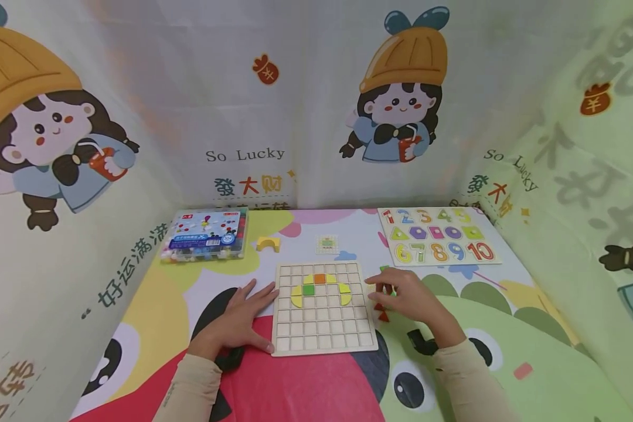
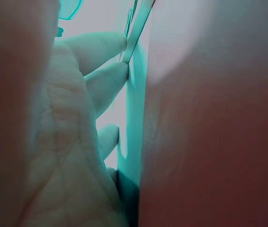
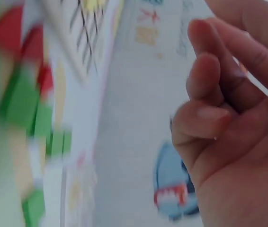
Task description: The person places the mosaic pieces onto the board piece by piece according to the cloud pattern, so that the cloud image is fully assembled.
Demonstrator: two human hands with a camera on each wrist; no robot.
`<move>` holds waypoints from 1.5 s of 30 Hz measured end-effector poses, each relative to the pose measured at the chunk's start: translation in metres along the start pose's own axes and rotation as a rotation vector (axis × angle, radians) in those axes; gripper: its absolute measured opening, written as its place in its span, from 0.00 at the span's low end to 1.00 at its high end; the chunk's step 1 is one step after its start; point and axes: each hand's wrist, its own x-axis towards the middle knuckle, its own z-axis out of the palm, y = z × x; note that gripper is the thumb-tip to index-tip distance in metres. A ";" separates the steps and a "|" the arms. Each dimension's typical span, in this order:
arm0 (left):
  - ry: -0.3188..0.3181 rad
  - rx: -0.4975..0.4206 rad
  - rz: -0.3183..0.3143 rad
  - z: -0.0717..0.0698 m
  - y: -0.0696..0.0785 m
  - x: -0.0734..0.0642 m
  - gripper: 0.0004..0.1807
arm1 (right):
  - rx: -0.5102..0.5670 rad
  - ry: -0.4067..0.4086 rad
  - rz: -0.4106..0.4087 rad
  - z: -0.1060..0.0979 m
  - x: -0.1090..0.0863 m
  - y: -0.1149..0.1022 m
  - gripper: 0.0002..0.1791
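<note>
Our beige sleeves lie nearest us, one on either side of a gridded wooden board. Our left hand is spread, fingertips and thumb touching the board's left edge. Our right hand hovers just beside its right edge, fingers loosely bent and gripping nothing, near loose red triangles and green blocks. Yellow pieces curve across the grid's upper half.

Flat before me lies a pale grid board bearing an arch of yellow, orange and green pieces; red and green blocks lie rightward.
</note>
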 end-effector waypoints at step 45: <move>0.004 0.003 -0.003 0.000 -0.004 0.001 0.70 | -0.162 -0.066 0.280 -0.015 -0.051 0.080 0.16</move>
